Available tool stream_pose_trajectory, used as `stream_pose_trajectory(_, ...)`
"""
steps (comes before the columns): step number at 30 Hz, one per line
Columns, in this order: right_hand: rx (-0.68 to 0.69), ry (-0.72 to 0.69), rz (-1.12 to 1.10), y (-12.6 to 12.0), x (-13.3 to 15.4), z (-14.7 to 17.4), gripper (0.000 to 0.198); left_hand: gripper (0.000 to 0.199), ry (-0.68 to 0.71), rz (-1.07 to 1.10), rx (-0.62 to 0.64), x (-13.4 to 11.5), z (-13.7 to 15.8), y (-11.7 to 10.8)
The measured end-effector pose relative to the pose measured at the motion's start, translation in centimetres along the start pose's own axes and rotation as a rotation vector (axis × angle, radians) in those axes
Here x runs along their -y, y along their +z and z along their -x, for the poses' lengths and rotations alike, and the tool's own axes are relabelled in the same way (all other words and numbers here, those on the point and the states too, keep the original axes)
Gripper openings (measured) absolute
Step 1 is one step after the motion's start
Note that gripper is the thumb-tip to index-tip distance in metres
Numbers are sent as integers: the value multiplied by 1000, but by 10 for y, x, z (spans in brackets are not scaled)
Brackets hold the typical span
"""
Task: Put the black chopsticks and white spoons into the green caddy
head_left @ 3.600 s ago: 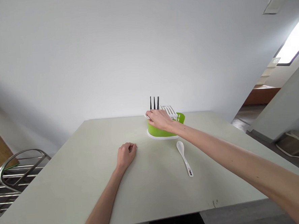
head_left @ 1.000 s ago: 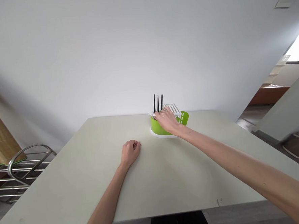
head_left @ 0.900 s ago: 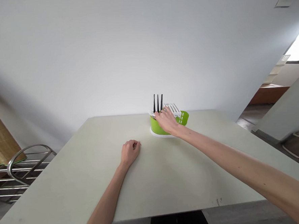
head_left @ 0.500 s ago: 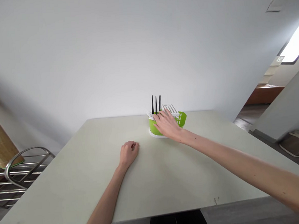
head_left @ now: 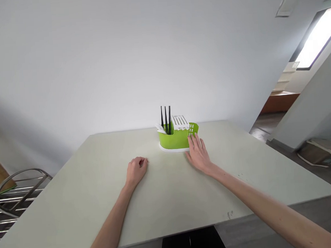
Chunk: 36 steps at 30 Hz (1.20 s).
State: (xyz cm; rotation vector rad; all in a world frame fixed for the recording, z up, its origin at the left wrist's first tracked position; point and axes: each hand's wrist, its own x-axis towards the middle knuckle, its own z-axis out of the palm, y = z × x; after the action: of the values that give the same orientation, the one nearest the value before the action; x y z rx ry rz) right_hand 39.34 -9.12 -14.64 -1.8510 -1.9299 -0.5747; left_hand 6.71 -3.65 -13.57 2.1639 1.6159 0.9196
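Note:
A green cutlery holder (head_left: 175, 139) with a white base and white slotted top stands at the far middle of the pale table (head_left: 75, 204). Three black handles (head_left: 165, 120) stick up from its left side, with a white spoon tip (head_left: 160, 128) beside them. My right hand (head_left: 198, 154) lies flat and open on the table, fingertips at the holder's right front corner, holding nothing. My left hand (head_left: 136, 170) rests on the table as a loose fist, well to the holder's left front.
A metal rack (head_left: 10, 197) stands off the table's left edge. A white wall rises behind the table. To the right the floor opens toward a doorway and a lit window (head_left: 314, 40).
My right hand has come off the top of the holder and moved down to the table beside it. The white spoon that lay on the table 3.6 s ago is no longer there.

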Motion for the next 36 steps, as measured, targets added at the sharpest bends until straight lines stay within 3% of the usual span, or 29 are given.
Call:
stream_pose_trajectory(4, 24, 1, 20, 16, -2, 2, 74, 34, -4, 13, -2, 0, -1, 0)
stream_pose_trajectory(14, 83, 28, 57, 25, -36, 0, 75, 34, -20, 17, 3, 0, -3, -1)
stream_pose_trajectory(28, 82, 68, 162, 31, -118, 0, 76, 38, -16, -17, 13, -3, -3, -5)
stream_pose_trajectory(36, 99, 81, 157, 39, -181, 5, 77, 38, -56, -8, 21, -9, -1, -10)
